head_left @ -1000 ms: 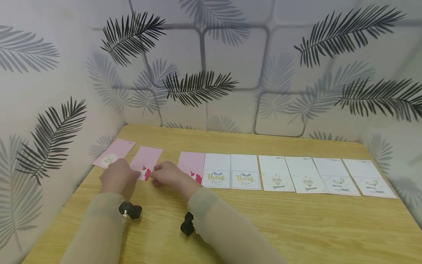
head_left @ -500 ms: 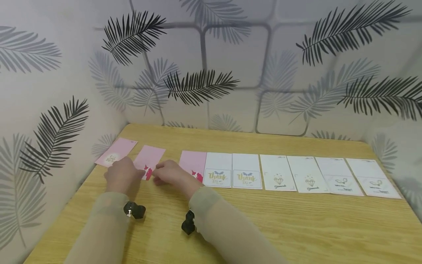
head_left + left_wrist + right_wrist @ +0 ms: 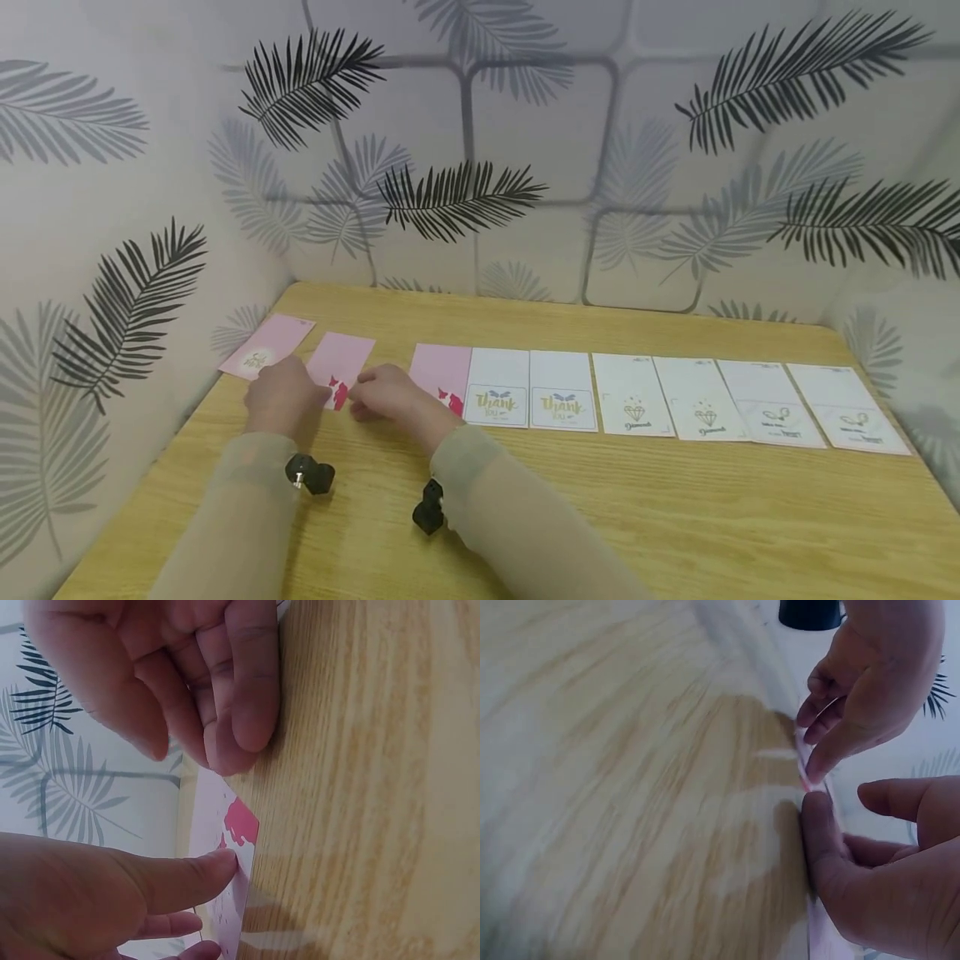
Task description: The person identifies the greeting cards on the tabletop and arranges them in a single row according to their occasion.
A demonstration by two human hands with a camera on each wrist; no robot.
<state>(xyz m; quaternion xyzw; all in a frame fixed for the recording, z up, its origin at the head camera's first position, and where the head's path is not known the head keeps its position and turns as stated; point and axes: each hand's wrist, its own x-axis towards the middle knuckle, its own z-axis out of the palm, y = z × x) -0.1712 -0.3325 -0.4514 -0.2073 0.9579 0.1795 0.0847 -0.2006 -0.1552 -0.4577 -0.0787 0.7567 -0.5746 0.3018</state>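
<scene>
A pink card (image 3: 341,354) with a red figure at its lower edge lies flat on the wooden table between both hands. My left hand (image 3: 281,393) is at its left side; in the left wrist view its straight thumb (image 3: 214,866) touches the card's printed face, the other fingers lying beyond. From the right, my right hand (image 3: 393,393) meets the card's lower right corner with bent fingertips. Its thumb (image 3: 889,799) stands apart from the fingers in the right wrist view. Partly behind the left hand is another pink card (image 3: 273,337) with gold lettering.
A matching pink card (image 3: 440,367) lies behind the right forearm, after a gap. Rightward run a "Thank you" card (image 3: 498,367), its twin, diamond cards (image 3: 632,383) and further white cards (image 3: 768,392). The leaf-patterned wall (image 3: 525,250) closes off the back of the table (image 3: 637,508).
Both hands stay at the pink card, with the left hand shifting slightly rightward in view. The whole scene drifts a little as the head moves; the card lies almost as before.
</scene>
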